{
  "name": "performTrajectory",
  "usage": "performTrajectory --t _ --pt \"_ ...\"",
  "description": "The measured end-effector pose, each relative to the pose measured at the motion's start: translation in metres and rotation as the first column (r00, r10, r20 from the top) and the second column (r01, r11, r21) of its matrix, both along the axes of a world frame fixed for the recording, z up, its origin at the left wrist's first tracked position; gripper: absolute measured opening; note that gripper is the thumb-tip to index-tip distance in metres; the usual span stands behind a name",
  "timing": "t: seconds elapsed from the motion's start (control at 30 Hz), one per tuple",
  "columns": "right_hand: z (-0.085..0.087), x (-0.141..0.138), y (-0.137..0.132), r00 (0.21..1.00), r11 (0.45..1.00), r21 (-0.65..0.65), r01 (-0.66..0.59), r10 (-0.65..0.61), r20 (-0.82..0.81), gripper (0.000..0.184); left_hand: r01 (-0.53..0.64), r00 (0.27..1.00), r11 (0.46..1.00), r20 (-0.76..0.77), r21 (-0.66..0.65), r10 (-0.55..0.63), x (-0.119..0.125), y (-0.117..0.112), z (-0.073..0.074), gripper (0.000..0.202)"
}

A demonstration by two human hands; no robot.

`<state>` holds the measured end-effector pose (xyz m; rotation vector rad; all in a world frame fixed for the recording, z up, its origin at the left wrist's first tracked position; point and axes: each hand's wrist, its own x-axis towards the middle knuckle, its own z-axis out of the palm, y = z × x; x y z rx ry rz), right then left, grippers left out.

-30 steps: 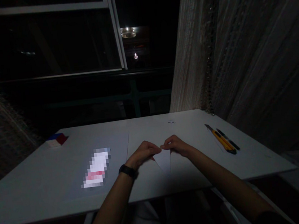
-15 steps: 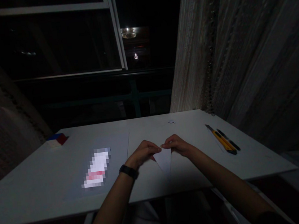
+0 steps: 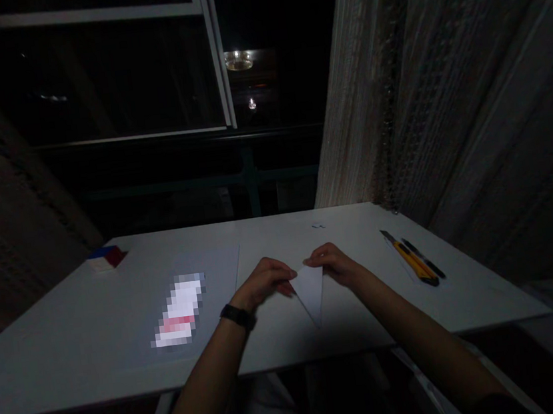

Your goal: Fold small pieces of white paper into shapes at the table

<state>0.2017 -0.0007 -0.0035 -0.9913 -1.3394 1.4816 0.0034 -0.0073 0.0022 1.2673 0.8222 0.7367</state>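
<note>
A folded piece of white paper (image 3: 311, 293), shaped like a narrow triangle with its point toward me, is held just above the white table (image 3: 361, 321). My left hand (image 3: 268, 278), with a dark band on the wrist, pinches its upper left corner between thumb and fingers. At the upper right corner my right hand (image 3: 332, 264) grips the paper the same way, thumb toward the middle. Part of the paper's top edge is covered by the fingers.
On the right lie a yellow utility knife (image 3: 410, 259) and a black pen (image 3: 424, 257). A lit, pixelated screen (image 3: 178, 306) rests on a pale sheet (image 3: 226, 267) at left. A coloured cube (image 3: 105, 257) stands far left; small dark scraps (image 3: 318, 227) lie at the back.
My right hand has shifted slightly right and up, so the hands are a bit farther apart. The paper now shows a wider face, its tip a little to the right.
</note>
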Motion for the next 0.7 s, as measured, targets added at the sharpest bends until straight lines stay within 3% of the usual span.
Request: performTrajectory --t 0.33,0.5,0.7 --pt "0.003 0.01 0.003 0.997 0.998 0.029 0.048 -0.047 -0.058 0.019 0.032 0.999 0.999 0.024 -0.008 -0.032 -0.005 0.001 0.004 0.022" --pt "0.0 0.017 0.011 0.966 0.986 -0.002 0.164 -0.161 -0.2 0.023 -0.106 0.992 0.994 0.066 -0.027 0.107 -0.008 0.005 0.0 0.026" --pt "-0.01 -0.002 0.01 0.956 0.966 -0.059 0.25 -0.256 -0.14 0.024 -0.227 0.974 0.973 0.033 0.04 0.225 0.005 0.008 -0.008 0.043"
